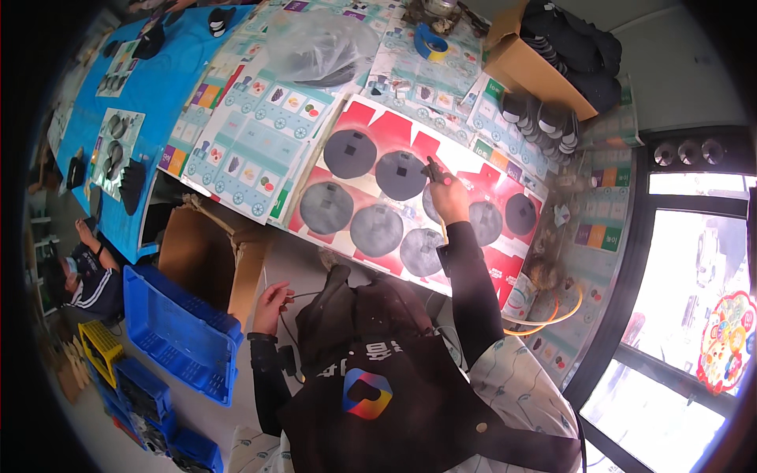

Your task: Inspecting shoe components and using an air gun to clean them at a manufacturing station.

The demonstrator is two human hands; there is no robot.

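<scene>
My right hand (449,199) is closed round a small dark tool (432,171) that looks like a spray gun, with a pale hose hanging below the grip. Its front end is over a red and white printed board (402,126), close to a dark round pad (402,175) with a small black square on it. Several more round pads lie flat in rows on the board, such as a greyer pad (377,230) and another grey pad (326,208). Away from the table edge, at my left side, my left hand (272,306) hangs with loosely bent fingers and holds nothing.
Beyond the board are a clear plastic bag (319,47), a blue tape roll (430,42) and a cardboard box (544,63) of black pads. A blue crate (181,335) stands at lower left. An orange hose (556,315) loops at right. Another person (91,272) is far left.
</scene>
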